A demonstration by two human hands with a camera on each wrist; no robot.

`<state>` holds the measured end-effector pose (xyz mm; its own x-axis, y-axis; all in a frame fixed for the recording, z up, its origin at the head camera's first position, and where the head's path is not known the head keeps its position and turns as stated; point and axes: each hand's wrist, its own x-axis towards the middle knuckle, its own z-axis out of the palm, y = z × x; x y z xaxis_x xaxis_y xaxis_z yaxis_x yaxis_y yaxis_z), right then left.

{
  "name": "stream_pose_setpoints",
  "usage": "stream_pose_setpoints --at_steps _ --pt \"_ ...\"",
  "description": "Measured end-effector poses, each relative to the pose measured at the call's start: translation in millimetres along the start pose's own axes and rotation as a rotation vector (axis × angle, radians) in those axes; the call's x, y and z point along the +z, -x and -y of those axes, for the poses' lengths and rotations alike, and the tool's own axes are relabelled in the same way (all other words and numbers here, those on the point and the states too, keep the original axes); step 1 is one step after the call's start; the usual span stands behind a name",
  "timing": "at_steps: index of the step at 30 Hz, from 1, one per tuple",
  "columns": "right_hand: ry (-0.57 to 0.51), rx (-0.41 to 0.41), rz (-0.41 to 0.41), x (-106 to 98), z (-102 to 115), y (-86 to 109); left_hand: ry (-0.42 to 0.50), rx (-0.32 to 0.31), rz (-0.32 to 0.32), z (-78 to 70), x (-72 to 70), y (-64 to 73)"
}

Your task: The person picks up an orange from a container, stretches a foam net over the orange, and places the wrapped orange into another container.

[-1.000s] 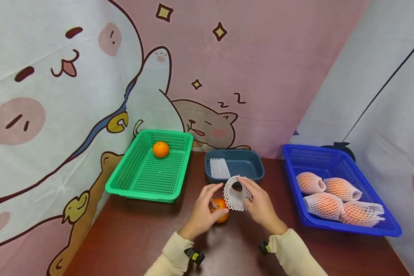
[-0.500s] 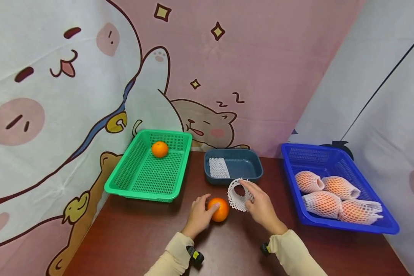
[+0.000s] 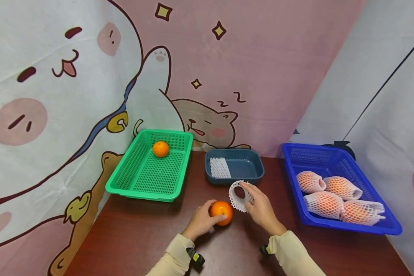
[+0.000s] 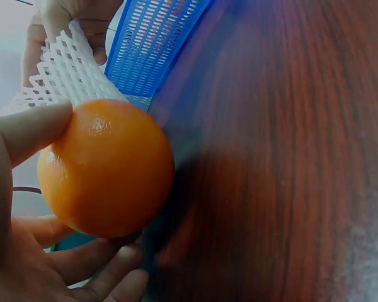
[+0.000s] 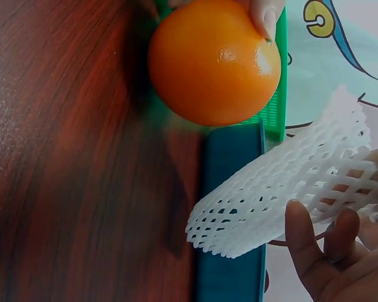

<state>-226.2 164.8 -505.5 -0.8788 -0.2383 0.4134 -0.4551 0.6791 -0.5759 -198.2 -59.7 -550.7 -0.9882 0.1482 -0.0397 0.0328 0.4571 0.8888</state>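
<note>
An orange is gripped in my left hand, thumb on one side and fingers round the other, as the left wrist view shows. To its right, my right hand holds a white foam net sleeve. The sleeve's round mouth faces up and left. In the right wrist view the foam net sleeve hangs spread out between thumb and fingers, with the orange just apart from it.
A green basket at the left holds another orange. Behind the hands, a dark blue-grey tray contains a flat foam net. The blue basket at right holds several net-wrapped fruits. All stand on a dark red-brown table.
My left hand has drawn back from the foam net sleeve and taken hold of the orange, which now sits slightly further right. The right hand keeps the sleeve, slightly lower.
</note>
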Motion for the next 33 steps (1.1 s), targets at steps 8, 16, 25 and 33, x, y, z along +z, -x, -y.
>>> stream_pose_setpoints --at_steps 8,16,25,33 --pt "-0.004 0.016 0.006 3.0 -0.7 1.0 0.168 -0.011 0.01 7.3 1.3 4.6" --pt "-0.016 0.016 0.024 9.1 -0.4 1.2 0.448 0.04 -0.063 5.8 -17.5 9.3" --pt "-0.003 0.044 0.058 15.9 3.4 1.8 0.798 0.132 0.06 -30.9 -38.3 9.5" --pt "-0.028 -0.001 0.054 23.4 11.8 1.9 0.735 0.209 0.144 -50.3 -30.6 11.2"
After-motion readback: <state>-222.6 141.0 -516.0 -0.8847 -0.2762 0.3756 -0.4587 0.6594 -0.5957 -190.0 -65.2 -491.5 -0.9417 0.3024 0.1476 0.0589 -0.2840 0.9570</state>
